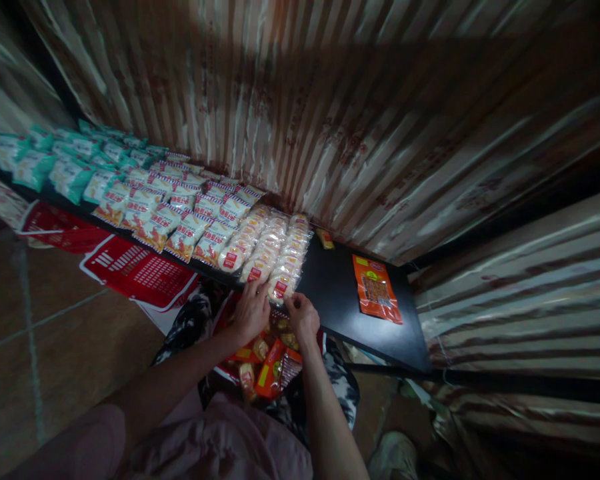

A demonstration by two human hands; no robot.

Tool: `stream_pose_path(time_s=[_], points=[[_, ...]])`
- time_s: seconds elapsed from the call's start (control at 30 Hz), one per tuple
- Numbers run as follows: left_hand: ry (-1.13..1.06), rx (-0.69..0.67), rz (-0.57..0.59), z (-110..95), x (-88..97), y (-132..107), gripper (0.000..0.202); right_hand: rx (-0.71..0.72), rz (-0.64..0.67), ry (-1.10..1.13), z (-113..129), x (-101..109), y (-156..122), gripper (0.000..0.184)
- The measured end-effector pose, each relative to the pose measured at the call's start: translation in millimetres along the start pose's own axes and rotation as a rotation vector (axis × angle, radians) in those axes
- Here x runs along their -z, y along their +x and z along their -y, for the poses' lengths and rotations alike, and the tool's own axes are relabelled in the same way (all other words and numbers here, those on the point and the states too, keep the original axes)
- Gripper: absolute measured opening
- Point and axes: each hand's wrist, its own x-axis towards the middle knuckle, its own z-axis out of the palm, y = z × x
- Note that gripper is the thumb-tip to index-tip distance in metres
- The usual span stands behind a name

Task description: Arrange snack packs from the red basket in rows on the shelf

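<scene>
Both hands are at the front edge of a black shelf (pixel 337 287), at the near end of the rightmost row of clear-wrapped round crackers. My right hand (pixel 304 316) pinches the right edge of the front cracker packet (pixel 280 287), which has a red label. My left hand (pixel 253 309) has its fingers bent and closed at the left edge of the same packet, beside the front of the middle row (pixel 255 269). Below my hands, a red basket on my lap holds orange snack bags (pixel 270 372) and several small gold-wrapped pieces (pixel 261 348).
White snack bags (pixel 161 223) stand in rows left of the crackers, with teal bags (pixel 70 175) farther left. An orange packet (pixel 377 288) and a small yellow packet (pixel 325 239) lie on the shelf's right. Red baskets (pixel 140 270) sit below left. Striped sheeting (pixel 290 100) hangs behind.
</scene>
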Motion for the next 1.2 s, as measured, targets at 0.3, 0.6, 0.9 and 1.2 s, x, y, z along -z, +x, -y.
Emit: stream_pose_path(time_s=[0.3,0.6,0.9,1.2], points=[[0.378,-0.271,0.139,-3,-7.3,5,0.026,-0.069,0.075,-0.038,5,7,1,0.028],[0.568,-0.315,0.155,5,-18.3,18,0.020,-0.107,0.085,-0.115,13,12,3,0.029],[0.545,-0.348,0.150,14,-22.6,23,0.023,-0.060,-0.030,-0.071,8,3,2,0.033],[0.553,-0.430,0.041,28,-4.1,3,0.032,0.431,-0.451,-0.077,-4,-30,-5,0.048]])
